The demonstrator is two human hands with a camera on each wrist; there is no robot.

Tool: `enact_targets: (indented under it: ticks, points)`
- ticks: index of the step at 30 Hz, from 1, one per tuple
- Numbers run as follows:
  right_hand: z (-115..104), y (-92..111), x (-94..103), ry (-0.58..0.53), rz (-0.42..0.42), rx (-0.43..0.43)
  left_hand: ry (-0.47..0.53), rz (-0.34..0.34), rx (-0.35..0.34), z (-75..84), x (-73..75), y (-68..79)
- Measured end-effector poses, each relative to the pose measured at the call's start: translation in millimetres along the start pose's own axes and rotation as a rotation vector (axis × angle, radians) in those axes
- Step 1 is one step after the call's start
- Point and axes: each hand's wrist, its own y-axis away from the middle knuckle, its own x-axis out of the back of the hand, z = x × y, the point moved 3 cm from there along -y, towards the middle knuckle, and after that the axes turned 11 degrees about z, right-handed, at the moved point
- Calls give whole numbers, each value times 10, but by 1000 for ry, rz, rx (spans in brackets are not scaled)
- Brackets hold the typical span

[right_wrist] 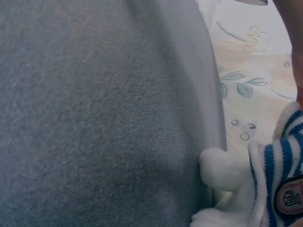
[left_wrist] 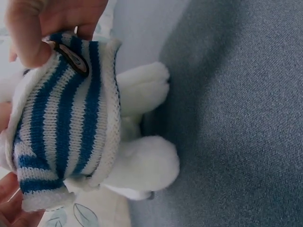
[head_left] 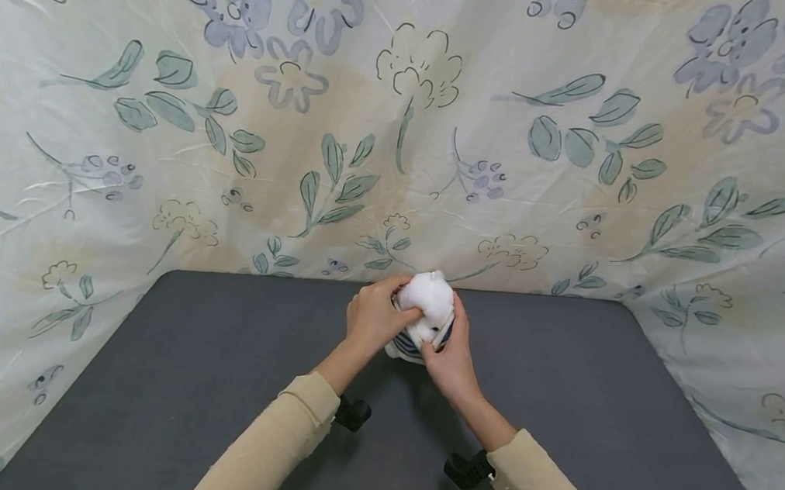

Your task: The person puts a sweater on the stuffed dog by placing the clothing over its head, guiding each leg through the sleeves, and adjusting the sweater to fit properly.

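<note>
A white plush toy (head_left: 430,299) in a knitted blue-and-white striped sweater (left_wrist: 71,113) is held upright near the far edge of the table. My left hand (head_left: 375,313) grips the head from the left, its thumb across the face. From the other side my right hand (head_left: 451,355) holds the toy, and in the left wrist view its thumb pinches the sweater's collar edge beside a dark-rimmed badge (right_wrist: 289,196). White plush legs (left_wrist: 147,161) stick out below the hem. Fingers hide part of the head.
Dark grey cloth covers the table (head_left: 212,385). A floral curtain (head_left: 403,121) hangs behind it and along both sides. Black wrist devices, a left one (head_left: 353,413) and a right one (head_left: 467,469), sit at the cuffs of the cream sleeves (head_left: 263,444).
</note>
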Motion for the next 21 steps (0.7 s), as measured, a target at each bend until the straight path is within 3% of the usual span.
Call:
enact_targets:
  ticks: [11,18,21]
  points:
    - [142,-8,-19,122,76,124,28,-12,18,15,4,-37]
    - [211,-47,1,282,203,350,49,-31,42,24,22,-32]
    - [240,-60,12,341,250,409,40,-42,50,22,23,-34]
